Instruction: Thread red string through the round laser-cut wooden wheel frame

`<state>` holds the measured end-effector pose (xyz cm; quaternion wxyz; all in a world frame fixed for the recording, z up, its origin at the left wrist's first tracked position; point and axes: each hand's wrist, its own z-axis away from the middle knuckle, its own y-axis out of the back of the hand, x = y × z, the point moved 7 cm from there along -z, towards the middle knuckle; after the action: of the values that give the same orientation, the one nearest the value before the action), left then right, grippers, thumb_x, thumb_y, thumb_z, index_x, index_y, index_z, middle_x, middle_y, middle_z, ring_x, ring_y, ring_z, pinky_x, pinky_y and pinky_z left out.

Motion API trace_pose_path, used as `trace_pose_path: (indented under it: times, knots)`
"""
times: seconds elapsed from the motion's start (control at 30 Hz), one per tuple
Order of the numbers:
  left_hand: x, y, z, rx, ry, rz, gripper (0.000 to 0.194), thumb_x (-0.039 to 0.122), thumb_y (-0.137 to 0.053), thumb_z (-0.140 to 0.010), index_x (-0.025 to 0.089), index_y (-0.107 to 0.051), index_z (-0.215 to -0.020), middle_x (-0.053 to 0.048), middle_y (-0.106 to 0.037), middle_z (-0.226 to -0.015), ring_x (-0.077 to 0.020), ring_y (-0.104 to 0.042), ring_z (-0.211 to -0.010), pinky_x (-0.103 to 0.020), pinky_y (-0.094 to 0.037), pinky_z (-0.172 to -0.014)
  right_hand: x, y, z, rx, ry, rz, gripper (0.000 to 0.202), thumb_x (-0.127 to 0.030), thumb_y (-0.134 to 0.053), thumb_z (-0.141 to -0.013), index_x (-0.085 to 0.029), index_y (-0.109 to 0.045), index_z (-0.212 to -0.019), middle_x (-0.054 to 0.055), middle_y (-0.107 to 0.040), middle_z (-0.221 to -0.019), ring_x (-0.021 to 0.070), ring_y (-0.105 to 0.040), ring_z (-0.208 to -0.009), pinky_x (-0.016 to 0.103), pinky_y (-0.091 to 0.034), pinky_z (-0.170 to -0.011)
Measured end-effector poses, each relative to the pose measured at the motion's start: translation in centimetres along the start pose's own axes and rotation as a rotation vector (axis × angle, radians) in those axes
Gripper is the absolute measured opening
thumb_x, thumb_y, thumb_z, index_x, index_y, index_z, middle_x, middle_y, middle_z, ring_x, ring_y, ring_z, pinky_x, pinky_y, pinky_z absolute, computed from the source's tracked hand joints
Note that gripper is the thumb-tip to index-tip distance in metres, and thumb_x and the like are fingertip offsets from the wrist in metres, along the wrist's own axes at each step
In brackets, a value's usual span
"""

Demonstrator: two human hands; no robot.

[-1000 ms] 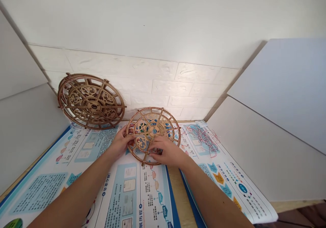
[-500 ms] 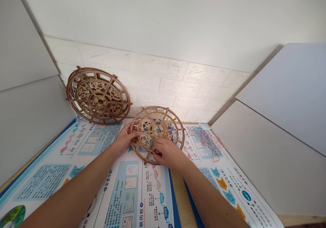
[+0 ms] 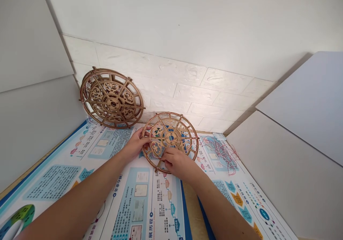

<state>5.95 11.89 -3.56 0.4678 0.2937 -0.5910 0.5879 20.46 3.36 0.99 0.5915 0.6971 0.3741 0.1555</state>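
Observation:
A round wooden openwork wheel (image 3: 168, 139) with spokes and scroll-cut panels stands tilted at the middle, near the wall. My left hand (image 3: 136, 143) grips its left rim, thumb in front and fingers behind. At the lower front of the wheel, my right hand (image 3: 178, 162) is closed in a pinch. A thin pale string (image 3: 154, 156) runs across the wheel's lower left to those fingertips; the exact pinch point is partly hidden. More thin strand lies around the rim.
Several similar wooden wheels (image 3: 114, 102) lean stacked against the wall at the left. A tangle of red and white strings (image 3: 223, 154) lies on the printed sheet at the right. White panels (image 3: 284, 168) flank both sides. A white rounded object (image 3: 13, 229) shows at bottom left.
The whole view has shifted, so everything appears a little farther right. Both hands keep nearly the same hold on the wheel and string. A white rounded object now shows at bottom left.

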Motion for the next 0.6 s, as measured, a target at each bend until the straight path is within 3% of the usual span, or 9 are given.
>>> trace_pose_path:
  times: [0.27,0.6]
  knots:
    - [-0.1,0.0,-0.2,-0.008,-0.003,-0.026,0.059,0.019,-0.084,-0.056,0.018,-0.063,-0.111,-0.001,-0.063,-0.086,-0.0161,-0.063,-0.069,-0.026,-0.049,-0.058,-0.3,-0.2,0.0,0.066,0.066,0.068,0.020,0.002,-0.061,-0.086,-0.014,-0.071,-0.084,0.008,-0.065,-0.089,0.0202,-0.061,-0.082,0.031,-0.053,-0.074]
    - [-0.2,0.0,-0.4,-0.006,0.011,-0.008,0.058,0.016,-0.082,-0.054,0.018,-0.063,-0.109,-0.001,-0.063,-0.085,-0.0158,-0.063,-0.071,-0.026,-0.053,-0.062,-0.1,-0.9,0.3,-0.064,0.032,0.051,0.024,0.007,-0.060,-0.083,-0.015,-0.068,-0.080,0.006,-0.062,-0.091,0.0188,-0.059,-0.083,0.030,-0.052,-0.074]
